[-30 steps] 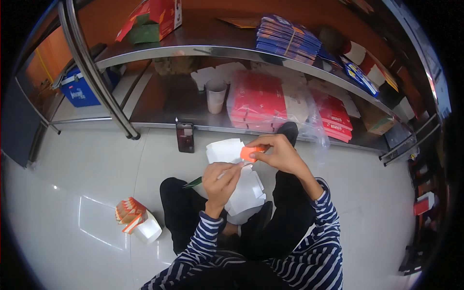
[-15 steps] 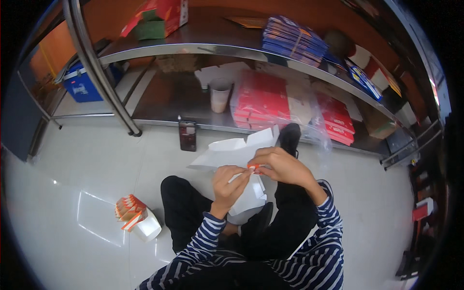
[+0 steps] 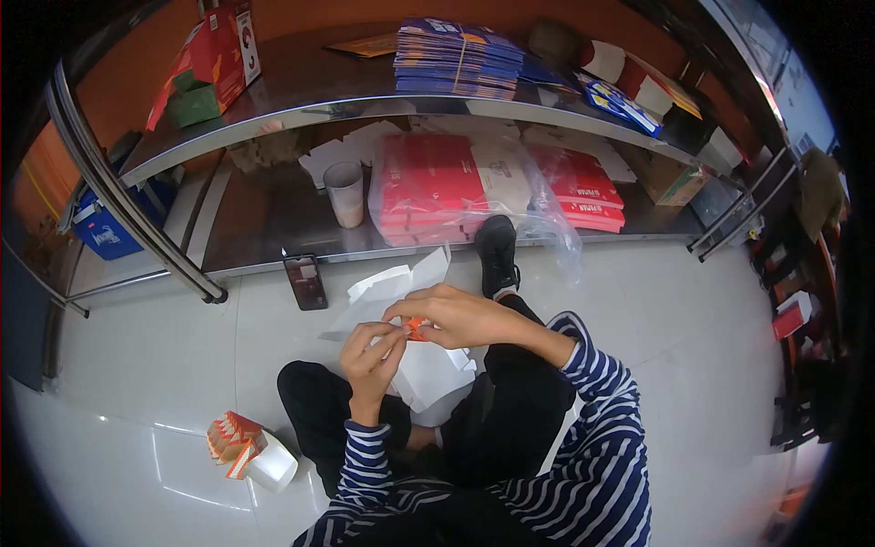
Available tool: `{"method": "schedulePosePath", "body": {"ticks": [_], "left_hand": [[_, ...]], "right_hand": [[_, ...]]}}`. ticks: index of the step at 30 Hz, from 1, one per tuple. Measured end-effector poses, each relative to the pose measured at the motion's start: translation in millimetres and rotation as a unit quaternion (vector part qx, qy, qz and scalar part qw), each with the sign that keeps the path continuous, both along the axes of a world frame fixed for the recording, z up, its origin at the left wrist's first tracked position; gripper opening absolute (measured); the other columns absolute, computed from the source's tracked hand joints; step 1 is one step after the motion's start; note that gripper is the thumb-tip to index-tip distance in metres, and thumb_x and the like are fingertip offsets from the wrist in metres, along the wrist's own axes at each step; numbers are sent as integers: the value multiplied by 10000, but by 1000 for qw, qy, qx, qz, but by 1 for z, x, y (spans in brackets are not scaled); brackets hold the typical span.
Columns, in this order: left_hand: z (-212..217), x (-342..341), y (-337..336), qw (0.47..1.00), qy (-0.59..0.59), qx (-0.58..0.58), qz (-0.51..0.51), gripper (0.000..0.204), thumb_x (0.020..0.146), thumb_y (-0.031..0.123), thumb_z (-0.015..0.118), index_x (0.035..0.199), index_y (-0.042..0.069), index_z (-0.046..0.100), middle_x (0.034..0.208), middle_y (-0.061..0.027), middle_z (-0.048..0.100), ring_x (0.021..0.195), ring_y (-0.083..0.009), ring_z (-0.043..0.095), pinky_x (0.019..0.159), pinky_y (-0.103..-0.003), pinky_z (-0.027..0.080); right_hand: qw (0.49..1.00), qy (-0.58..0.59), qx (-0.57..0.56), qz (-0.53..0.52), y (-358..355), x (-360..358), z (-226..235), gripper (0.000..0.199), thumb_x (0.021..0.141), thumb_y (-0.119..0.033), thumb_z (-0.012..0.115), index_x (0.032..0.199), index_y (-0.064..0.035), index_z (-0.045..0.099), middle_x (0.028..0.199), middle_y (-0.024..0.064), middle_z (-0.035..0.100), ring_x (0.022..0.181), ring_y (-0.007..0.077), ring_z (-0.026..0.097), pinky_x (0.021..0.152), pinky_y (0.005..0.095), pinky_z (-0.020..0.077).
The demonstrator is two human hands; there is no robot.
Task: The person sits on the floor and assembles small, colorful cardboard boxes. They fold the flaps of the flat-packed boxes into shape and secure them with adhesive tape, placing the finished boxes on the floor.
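Observation:
Over my crossed legs, my left hand (image 3: 372, 369) and my right hand (image 3: 460, 317) meet with bent fingers around a small orange-and-white paper piece (image 3: 416, 329). Each hand pinches one side of it, and most of its shape is hidden behind my fingers. Beneath them, a white cut card sheet (image 3: 436, 372) with notched edges lies across my lap. Another white card flap (image 3: 387, 284) sticks up beyond my hands, toward the shelf. To the left on the floor, several orange patterned paper cartons (image 3: 235, 436) lean together against a white paper tub (image 3: 274, 463).
A phone (image 3: 305, 281) props against the low steel shelf (image 3: 273, 258). On that shelf stand a cup (image 3: 345, 194) and plastic-wrapped red cartons (image 3: 433, 182). Above sits a banded stack of blue flat cartons (image 3: 458, 59). A blue cooler (image 3: 108, 228) is at left.
The view has swung, so the shelf and hands now appear farther left. Both hands keep hold of the orange paper piece; the fingers of my left hand have spread slightly.

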State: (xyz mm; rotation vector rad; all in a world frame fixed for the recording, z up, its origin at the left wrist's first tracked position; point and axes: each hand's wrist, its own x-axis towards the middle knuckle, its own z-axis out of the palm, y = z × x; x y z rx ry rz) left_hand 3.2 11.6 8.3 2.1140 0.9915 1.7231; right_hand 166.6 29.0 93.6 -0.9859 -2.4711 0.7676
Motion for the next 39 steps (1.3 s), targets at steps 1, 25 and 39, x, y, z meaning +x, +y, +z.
{"method": "schedulePosePath", "body": {"ticks": [1,25,39], "left_hand": [[-2,0,0,1000,-2,-11,-9,214,593,-40,703,783,56,683,731,-58,598,679,-201,571,603,-283,444],[-3,-84,7,962,136,-239,11,187,671,195,703,742,36,633,678,-115,615,613,-298,579,565,-335,432],[9,-42,-1,978,84,-187,-31,168,676,103,688,825,40,644,747,-102,591,671,-263,563,635,-336,429]], "right_hand": [[1000,-15,-16,-1,0,-1,0,339,724,-95,623,1036,-1,529,849,207,596,838,373,569,744,424,438],[961,115,-207,-141,9,22,4,297,706,27,461,986,13,558,753,20,487,700,84,435,626,201,365],[989,-96,10,-116,17,-4,-28,169,719,-206,648,768,-44,657,675,107,623,755,255,606,774,379,411]]}}
